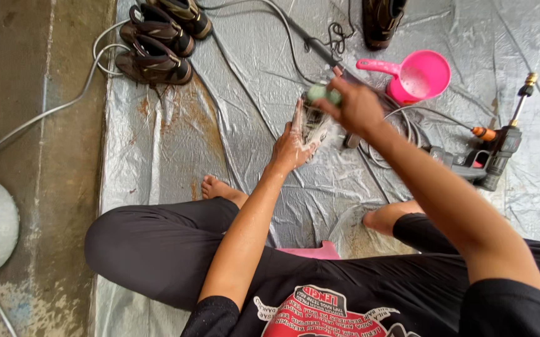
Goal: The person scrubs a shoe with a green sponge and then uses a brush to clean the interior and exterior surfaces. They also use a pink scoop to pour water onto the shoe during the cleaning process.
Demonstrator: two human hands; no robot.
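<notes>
Soapy, dark foam-covered shoe [315, 128] rests on the silver plastic tarp [176, 143], left hand [290, 148] clasping it; right hand [356, 107] closed around a green-handled brush [323, 93]. Slick suds could let it slip free.

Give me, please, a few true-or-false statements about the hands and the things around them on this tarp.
1. The right hand grips a green-handled brush. True.
2. The left hand holds the pink scoop. False: it holds a soapy shoe; the scoop lies apart on the tarp.
3. The spray gun lies on the tarp, unheld. True.
4. Three boots stand in the scoop. False: they stand at the tarp's far left edge.
5. The person wears shoes. False: both feet are bare.
</notes>
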